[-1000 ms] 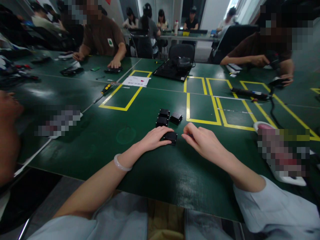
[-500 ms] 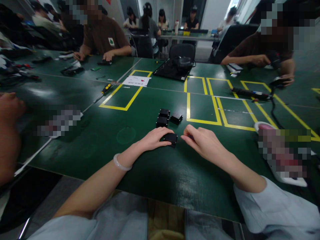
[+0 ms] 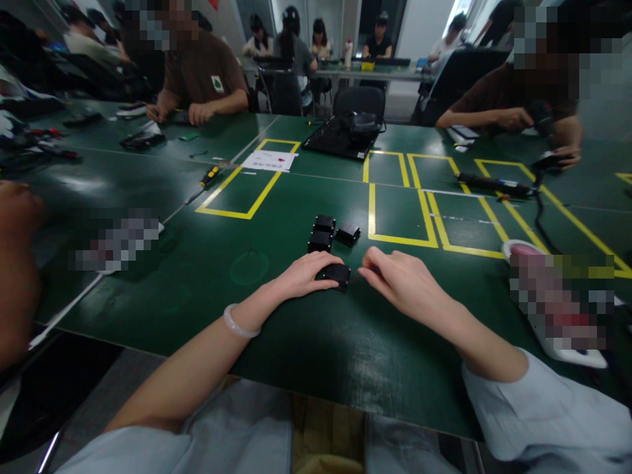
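Note:
On the green table lies a small black block (image 3: pixel 338 274), with my left hand (image 3: pixel 306 273) closed on its left side between thumb and fingers. Just right of that block, my right hand (image 3: pixel 395 276) is closed in a pinch; whatever its fingertips hold, if anything, is too small to make out. Beyond my left hand, two similar black blocks (image 3: pixel 321 238) stand one behind the other. A further black block (image 3: pixel 348 233) sits apart to their right, tilted in direction.
Yellow tape frames (image 3: pixel 402 241) mark the table (image 3: pixel 306 329). Farther off are a screwdriver (image 3: pixel 209 175), a paper sheet (image 3: pixel 270 160) and a black panel (image 3: pixel 336 139). White-rimmed phones or trays (image 3: pixel 587 357) flank me. A person's arm (image 3: pixel 17 263) rests at the left.
Both of my hands and the black blocks stay practically where they were. Across the table, the hand of a person in brown has moved slightly left and its fingers have curled.

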{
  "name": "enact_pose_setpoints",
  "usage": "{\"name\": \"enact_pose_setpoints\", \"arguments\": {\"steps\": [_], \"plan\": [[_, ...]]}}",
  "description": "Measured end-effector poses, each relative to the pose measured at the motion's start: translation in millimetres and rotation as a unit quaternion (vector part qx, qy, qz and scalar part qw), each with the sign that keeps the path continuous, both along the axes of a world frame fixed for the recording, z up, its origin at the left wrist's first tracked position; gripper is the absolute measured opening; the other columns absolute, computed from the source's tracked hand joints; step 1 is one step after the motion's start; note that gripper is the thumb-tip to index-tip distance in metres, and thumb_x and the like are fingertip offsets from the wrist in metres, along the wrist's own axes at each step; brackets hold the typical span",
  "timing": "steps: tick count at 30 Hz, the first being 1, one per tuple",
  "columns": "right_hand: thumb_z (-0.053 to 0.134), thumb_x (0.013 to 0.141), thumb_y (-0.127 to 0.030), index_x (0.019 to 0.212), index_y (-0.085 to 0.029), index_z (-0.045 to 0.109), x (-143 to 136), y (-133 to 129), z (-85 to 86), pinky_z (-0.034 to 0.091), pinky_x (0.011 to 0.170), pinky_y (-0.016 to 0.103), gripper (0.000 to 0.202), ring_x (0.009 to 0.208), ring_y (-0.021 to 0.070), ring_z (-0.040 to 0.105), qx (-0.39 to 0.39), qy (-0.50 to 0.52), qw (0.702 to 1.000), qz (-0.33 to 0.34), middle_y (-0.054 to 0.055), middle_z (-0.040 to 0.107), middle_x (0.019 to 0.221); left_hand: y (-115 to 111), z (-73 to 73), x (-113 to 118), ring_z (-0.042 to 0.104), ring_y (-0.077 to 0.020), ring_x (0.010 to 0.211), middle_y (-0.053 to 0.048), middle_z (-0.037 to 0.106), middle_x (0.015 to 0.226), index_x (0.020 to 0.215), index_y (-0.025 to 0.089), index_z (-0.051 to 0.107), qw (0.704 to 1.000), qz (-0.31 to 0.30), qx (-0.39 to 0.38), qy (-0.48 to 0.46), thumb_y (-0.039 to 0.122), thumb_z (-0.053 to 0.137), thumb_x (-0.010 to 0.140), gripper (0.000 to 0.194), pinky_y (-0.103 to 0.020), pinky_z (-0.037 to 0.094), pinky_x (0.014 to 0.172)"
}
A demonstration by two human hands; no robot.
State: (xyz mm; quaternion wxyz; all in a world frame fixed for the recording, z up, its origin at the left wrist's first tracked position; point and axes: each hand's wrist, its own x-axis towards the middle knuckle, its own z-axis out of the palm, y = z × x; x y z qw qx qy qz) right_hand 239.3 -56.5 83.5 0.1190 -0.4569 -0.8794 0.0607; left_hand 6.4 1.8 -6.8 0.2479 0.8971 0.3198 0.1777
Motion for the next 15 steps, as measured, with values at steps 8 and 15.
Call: {"name": "enact_pose_setpoints", "arguments": {"steps": [8,15], "plan": [[0.039,0.093,-0.028,0.093,-0.021,0.046,0.5,-2.0,2.4,0.03,0.057,0.025,0.011,0.06,0.0145,0.052,-0.007,0.01,1.0,0.008,0.0,0.059,0.07,0.4,-1.2,-0.2,0.055,-0.0239,0.109,-0.006,0.06,0.12,0.124,0.025,0.053,1.0,0.003,-0.008,0.002,0.046,0.058,0.089,0.041,-0.036,0.042,0.095],[0.038,0.095,-0.029,0.09,-0.02,0.045,1.7,-1.0,3.1,0.03,0.056,0.025,0.012,0.059,0.0147,0.051,-0.015,-0.009,1.0,0.019,0.001,0.058,0.069,0.9,-1.9,-0.8,0.055,-0.0236,0.108,-0.006,0.06,0.119,0.124,0.025,0.052,1.0,0.004,0.0,0.006,0.045,0.059,0.089,0.041,-0.035,0.042,0.093]]}}
